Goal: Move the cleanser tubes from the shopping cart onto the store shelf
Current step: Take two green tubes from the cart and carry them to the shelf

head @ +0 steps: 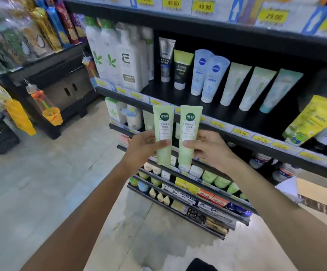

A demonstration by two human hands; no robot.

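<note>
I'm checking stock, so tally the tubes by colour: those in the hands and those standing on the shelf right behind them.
Light green, in hands: 2, left hand tube, right hand tube
Pale green on shelf: 3
Blue Nivea: 2
Dark: 2
Total: 9

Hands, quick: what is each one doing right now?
Left hand: grips the left green tube, upright.
Right hand: grips the right green tube, upright.
Both tubes are in front of the shelf, not yet on it.
</note>
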